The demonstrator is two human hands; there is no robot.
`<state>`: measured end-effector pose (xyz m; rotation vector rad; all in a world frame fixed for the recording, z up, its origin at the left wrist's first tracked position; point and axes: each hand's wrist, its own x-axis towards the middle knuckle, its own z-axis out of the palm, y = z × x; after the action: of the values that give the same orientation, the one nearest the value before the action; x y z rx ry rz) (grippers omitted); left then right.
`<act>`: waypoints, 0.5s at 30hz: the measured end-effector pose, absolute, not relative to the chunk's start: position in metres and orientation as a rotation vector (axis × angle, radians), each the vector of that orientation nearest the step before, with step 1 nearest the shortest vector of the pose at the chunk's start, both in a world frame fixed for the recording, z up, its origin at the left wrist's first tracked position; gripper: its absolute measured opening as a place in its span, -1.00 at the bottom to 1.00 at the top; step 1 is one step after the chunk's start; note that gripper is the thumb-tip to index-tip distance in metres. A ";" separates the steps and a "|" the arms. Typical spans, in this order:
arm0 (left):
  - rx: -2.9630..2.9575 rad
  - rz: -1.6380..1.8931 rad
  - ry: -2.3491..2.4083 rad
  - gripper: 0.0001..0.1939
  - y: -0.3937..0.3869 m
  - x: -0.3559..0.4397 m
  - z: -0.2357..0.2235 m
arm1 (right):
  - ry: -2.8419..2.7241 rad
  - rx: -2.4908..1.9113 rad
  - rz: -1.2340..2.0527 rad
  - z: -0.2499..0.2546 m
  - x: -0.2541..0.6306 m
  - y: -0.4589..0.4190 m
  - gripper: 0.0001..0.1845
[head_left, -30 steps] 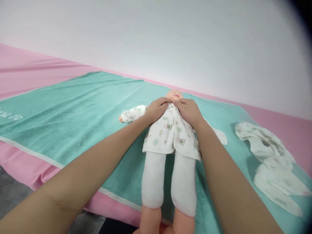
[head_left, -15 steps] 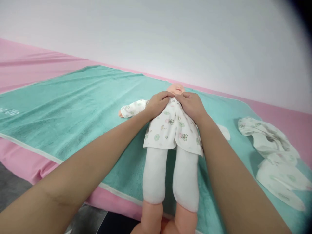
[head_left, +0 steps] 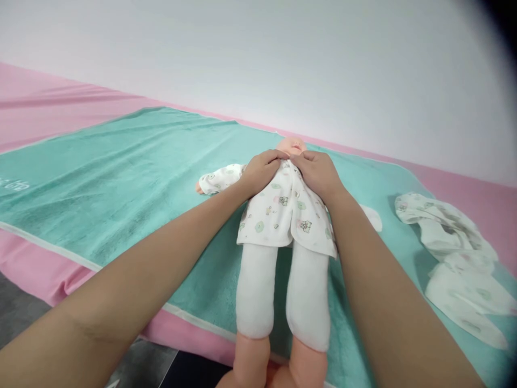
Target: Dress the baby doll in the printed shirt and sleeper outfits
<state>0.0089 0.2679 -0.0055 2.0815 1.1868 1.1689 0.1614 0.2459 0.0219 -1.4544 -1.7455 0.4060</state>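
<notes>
A baby doll [head_left: 249, 353] lies on its back with its legs toward me. It wears a white jacket [head_left: 269, 218] printed with small bears and green patches. At the neckline, the thumb and fingers of my left hand [head_left: 263, 171] pinch the left front edge of this jacket. Just beside it, my right hand [head_left: 317, 171] pinches the other front edge, and the fingertips of both hands nearly meet below the doll's chin. Lower down, the two front edges hang slightly apart. The doll's upper legs are white cloth. My fingers hide any fastening at the neck.
A teal towel [head_left: 121, 167] with a white border lies under the doll, over a pink sheet [head_left: 52, 105]. Crumpled printed white clothing [head_left: 456, 231] is at the right. Behind stands a pale wall [head_left: 258, 59]. Grey floor [head_left: 20, 307] shows at the lower left.
Almost nothing differs. Both hands stay at the doll's neckline, and the view has shifted very slightly.
</notes>
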 end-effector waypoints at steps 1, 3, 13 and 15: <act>2.081 1.170 1.187 -0.63 0.268 0.009 -0.006 | -1.745 -1.452 0.408 0.022 0.161 0.246 -0.62; 2.084 1.166 1.188 -0.62 0.269 0.009 -0.006 | -1.742 -1.442 0.412 0.022 0.161 0.245 -0.62; 2.077 1.167 1.166 -0.63 0.269 0.009 -0.006 | -1.731 -1.437 0.399 0.021 0.161 0.247 -0.61; 2.084 1.171 1.160 -0.63 0.269 0.009 -0.006 | -1.739 -1.429 0.391 0.021 0.161 0.247 -0.61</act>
<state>0.0090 0.2690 -0.0064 2.0844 1.1600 1.1713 0.1611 0.2468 0.0206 -1.4294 -1.7388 0.3912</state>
